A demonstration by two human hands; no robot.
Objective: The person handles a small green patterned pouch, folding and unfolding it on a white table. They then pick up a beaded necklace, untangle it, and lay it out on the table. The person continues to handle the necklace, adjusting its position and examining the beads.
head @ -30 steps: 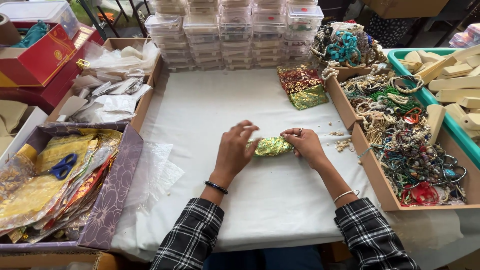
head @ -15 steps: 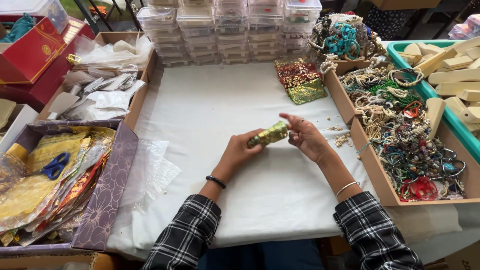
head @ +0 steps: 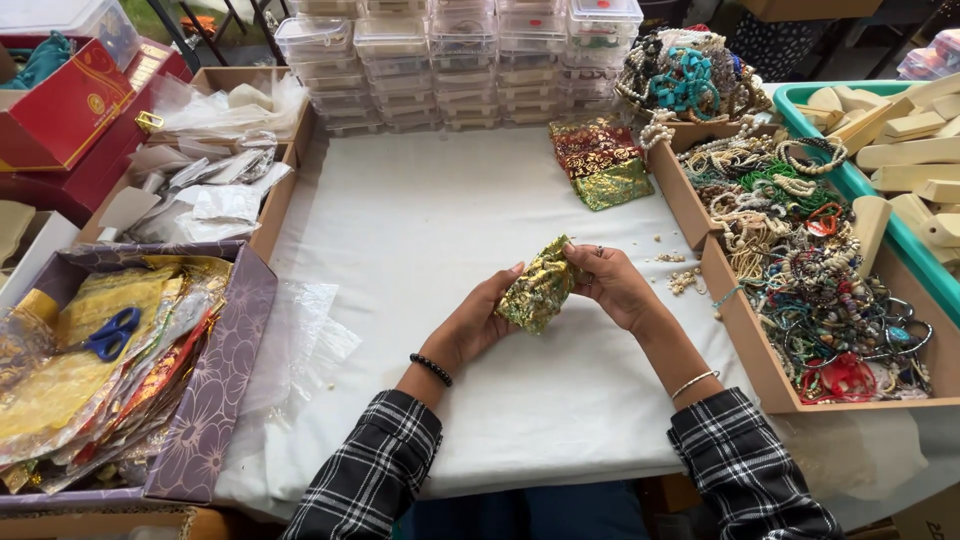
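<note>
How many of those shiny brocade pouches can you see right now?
3. One green-gold pouch is held between the left hand and right hand; a red pouch and a green pouch lie on the cloth. More may be hidden.

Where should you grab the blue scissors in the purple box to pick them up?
Best by the blue handle loops of the scissors, coming straight down from above. They lie flat on top of the shiny wrappers in the purple box, handles uppermost and clear, while the blades seem tucked among the wrappers.

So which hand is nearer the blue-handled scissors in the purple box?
Left. The left hand is right of the blue-handled scissors; the right hand lies farther right, past the green-gold pouch.
</note>
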